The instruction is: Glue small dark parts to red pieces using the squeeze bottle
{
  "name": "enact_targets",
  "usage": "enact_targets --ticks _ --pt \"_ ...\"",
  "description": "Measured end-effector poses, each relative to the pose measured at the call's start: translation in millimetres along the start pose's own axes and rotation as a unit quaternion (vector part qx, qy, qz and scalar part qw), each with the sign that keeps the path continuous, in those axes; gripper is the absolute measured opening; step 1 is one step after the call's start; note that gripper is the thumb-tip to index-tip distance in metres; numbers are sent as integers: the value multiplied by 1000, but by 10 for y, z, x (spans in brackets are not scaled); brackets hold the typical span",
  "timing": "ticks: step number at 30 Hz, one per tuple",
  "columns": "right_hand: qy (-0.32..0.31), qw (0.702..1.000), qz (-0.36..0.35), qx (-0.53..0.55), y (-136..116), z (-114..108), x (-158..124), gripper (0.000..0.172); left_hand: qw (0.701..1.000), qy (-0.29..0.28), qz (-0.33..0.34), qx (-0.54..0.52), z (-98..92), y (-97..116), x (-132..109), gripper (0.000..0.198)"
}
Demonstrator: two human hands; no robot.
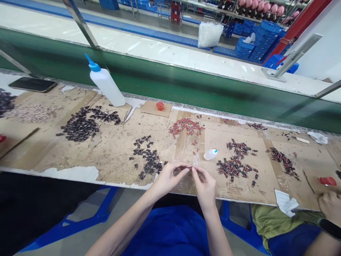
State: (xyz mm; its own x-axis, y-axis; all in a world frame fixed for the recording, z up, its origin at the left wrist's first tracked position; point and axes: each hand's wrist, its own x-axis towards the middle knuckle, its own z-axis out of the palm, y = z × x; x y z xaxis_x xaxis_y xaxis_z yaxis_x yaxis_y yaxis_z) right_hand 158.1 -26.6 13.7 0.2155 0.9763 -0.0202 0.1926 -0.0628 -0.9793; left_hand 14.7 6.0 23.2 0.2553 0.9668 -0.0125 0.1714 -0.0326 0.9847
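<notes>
My left hand (170,177) and my right hand (204,183) meet fingertip to fingertip above the bench's near edge. Both are closed in a pinch around a tiny dark part, mostly hidden by the fingers. Left of them lies a loose pile of small black parts (149,160). A heap of small red parts (186,127) is spread out beyond my hands. To the right is a pile of black-and-red pieces (234,168). A small white bottle with a blue tip (210,154) lies tilted just past my right hand.
Cardboard (117,153) covers the bench. A tall white squeeze bottle (108,87) stands at the back left, near a larger black pile (81,125) and a phone (33,84). A red cup (160,106) sits behind. Another person's hand (330,206) is at far right.
</notes>
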Motion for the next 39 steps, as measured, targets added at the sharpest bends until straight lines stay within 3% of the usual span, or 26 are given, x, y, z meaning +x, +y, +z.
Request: enact_targets --ticks 6,13,19,22,24,28,30,32,36,39 --pt "-1 1000 -24 -4 10 -22 -11 20 1000 23 -11 -13 55 31 -19 16" --pt "21 992 45 116 -49 -23 52 27 998 17 -15 -53 73 49 -17 16" --pt "61 991 44 109 -61 -26 40 29 998 5 -23 -61 187 13 -9 17" --pt "60 995 22 76 -73 -132 38 27 1000 26 10 -4 245 25 -26 18" --pt "94 995 7 39 -67 -285 56 26 996 42 52 65 204 23 -33 24" --pt "248 968 1 -22 -21 -658 142 33 963 81 119 229 -104 -54 -27 19" --pt "289 956 -11 -47 4 -768 203 39 938 117 107 309 -280 -112 -26 15" --pt "283 954 -45 -93 29 -777 271 45 916 136 80 369 -399 -164 -27 12" --pt "185 956 -99 -205 80 -584 423 55 899 122 60 415 -441 -254 -30 15" --pt "145 956 -107 -232 103 -438 516 44 899 111 64 418 -417 -317 -28 18"
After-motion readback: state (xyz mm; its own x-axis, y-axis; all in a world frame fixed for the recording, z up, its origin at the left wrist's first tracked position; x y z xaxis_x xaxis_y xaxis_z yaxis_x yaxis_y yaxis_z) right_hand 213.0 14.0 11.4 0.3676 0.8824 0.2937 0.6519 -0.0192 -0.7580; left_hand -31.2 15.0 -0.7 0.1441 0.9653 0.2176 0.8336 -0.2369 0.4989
